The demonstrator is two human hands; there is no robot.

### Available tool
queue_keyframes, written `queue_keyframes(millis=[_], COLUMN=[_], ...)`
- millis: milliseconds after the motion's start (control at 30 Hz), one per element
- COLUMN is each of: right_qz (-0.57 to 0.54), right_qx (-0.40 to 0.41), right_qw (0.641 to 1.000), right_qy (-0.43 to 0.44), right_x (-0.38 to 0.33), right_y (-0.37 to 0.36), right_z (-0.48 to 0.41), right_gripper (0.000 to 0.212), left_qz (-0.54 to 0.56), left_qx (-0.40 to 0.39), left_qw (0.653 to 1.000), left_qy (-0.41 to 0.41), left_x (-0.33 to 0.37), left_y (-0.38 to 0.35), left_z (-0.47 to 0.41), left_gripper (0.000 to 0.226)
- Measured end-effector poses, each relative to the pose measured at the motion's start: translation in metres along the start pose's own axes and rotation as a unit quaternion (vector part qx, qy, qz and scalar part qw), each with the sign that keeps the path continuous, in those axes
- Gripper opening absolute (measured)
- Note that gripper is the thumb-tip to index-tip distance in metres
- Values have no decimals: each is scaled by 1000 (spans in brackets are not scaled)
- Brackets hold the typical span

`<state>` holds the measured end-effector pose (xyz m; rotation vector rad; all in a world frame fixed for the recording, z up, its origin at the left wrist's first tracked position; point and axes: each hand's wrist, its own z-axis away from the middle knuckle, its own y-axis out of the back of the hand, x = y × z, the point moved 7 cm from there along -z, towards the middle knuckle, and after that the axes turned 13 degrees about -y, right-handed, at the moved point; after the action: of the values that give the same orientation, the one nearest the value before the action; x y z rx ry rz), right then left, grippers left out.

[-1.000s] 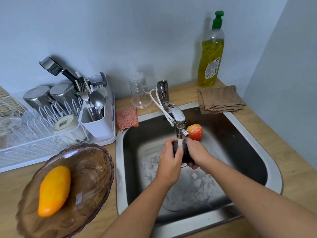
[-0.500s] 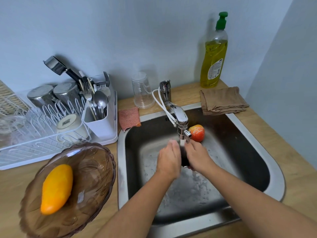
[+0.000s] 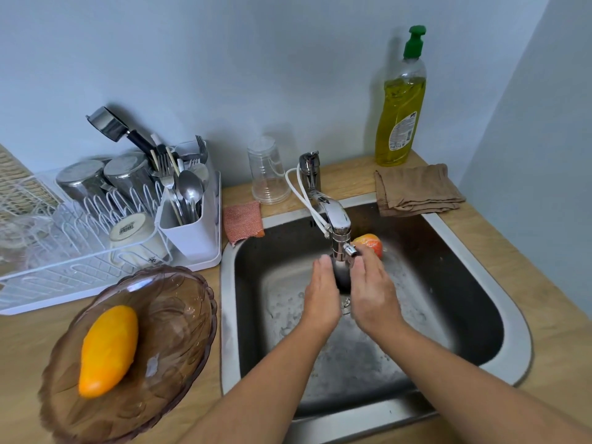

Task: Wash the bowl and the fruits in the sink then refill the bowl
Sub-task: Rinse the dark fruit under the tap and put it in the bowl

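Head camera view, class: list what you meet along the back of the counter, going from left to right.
Dish rack → cutlery holder → pink scrub pad → upturned clear cup → tap → folded brown cloth, with the dish soap bottle standing behind it.

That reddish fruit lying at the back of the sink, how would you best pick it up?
Take the reddish fruit from above and from the right, fingers round its bare right half. It is rounded and lies loose in the sink, but the tap and the right hand cover its left side.
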<state>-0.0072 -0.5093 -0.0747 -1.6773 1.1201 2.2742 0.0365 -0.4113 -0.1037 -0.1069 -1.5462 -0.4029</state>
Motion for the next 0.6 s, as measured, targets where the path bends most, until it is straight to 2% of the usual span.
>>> queue_keyframes(millis=[100,167,200,233,267,300,333,367,400,433,467,533,600], right_qz=[78,104,88,51,-15,-87,-192,-239,-241,-227,-195,-121,-68], right_qx=[-7,-30,-42,-51,-74,-129,-185,-214,-219,-204,-168,-91,-95], right_qw=[995,988,991,996,996,969,912,869,860,880,917,980,993], right_qy=[66,106,95,53,-47,-190,-313,-377,-392,-365,-305,-125,-1], right_x=[0,4,10,13,22,35,45,49,47,43,36,21,12], right_y=[-3,-8,-12,-13,-14,-20,-27,-32,-32,-28,-21,-6,-3], right_z=[7,9,4,-2,-10,-12,-7,-4,-2,-3,-5,-9,-4], right_gripper=[36,32,29,32,39,45,48,48,46,43,38,31,24], left_qz=[24,-1,-18,-57,-124,-185,-216,-220,-196,-139,-74,16,70], left_qx=[-30,-38,-35,-30,-34,-46,-62,-77,-85,-84,-74,-35,-1], left_qw=[994,994,997,998,989,970,955,950,957,974,988,998,997], left_qy=[105,103,70,6,-75,-150,-195,-208,-195,-159,-117,-40,26], left_x=[-8,-5,0,6,13,19,20,18,12,7,3,-4,-13], left_y=[-5,-3,-1,1,2,2,1,-1,0,0,0,-1,-1], left_z=[-4,-3,-1,1,3,6,9,10,10,10,9,10,8], left_gripper=[52,47,41,33,26,18,14,18,25,29,29,30,34])
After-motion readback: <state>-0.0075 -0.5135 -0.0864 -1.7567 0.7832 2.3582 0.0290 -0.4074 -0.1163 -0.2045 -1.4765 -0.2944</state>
